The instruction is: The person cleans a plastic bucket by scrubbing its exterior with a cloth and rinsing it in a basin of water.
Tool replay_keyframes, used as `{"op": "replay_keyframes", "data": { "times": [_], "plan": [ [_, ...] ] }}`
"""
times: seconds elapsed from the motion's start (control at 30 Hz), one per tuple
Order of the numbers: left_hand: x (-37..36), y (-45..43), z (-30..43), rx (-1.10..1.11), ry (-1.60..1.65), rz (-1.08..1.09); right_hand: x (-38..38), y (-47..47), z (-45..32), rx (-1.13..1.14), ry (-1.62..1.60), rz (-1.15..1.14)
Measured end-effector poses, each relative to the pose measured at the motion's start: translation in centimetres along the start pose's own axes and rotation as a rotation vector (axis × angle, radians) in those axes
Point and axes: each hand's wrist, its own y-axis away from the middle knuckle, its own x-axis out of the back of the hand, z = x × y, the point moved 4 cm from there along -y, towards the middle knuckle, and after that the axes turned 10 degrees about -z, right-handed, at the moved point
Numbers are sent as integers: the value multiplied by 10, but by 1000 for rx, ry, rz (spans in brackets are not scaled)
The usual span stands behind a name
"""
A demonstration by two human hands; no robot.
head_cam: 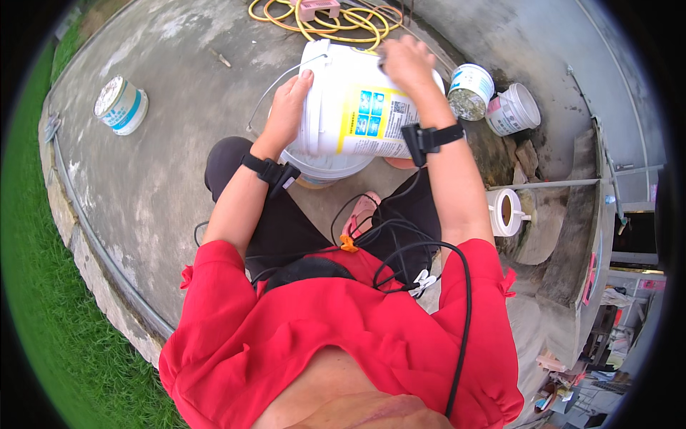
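Note:
A white plastic bucket (335, 96) with a yellow-edged printed label lies tilted on its side in front of me. My left hand (289, 107) grips it at the rim end, thumb on top, beside the hanging wire handle (273, 88). On the bucket's far upper side my right hand (408, 64) rests with curled, slightly blurred fingers. A small dark bit shows at its edge; whether it holds something is unclear. Beneath the tilted bucket stands another pale bucket (329, 170), partly hidden, between my knees.
A yellow hose (370, 35) lies coiled beyond the bucket, with a pink plastic basket (317, 9). Two white buckets (471, 86) (513, 110) sit by the wall at right; another bucket (122, 106) stands far left. Black cables (396, 230) cross my lap. Grass (80, 322) borders the concrete.

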Motion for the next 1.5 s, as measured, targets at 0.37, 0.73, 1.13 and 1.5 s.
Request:
{"op": "replay_keyframes", "data": {
  "times": [0.37, 0.73, 1.13, 1.5],
  "plan": [
    [2, -7, 3, 45, 142, -78, 6, 45, 9, -7, 31, 275],
    [4, -22, 0, -31, 281, -46, -25, 113, -87, 568, -97, 383],
    [0, -29, -10, -3, 232, -42, 0, 68, 39, 31, -33, 478],
    [5, -35, -12, -33, 203, 21, -21, 84, -62, 253, -216, 435]
  ]
}}
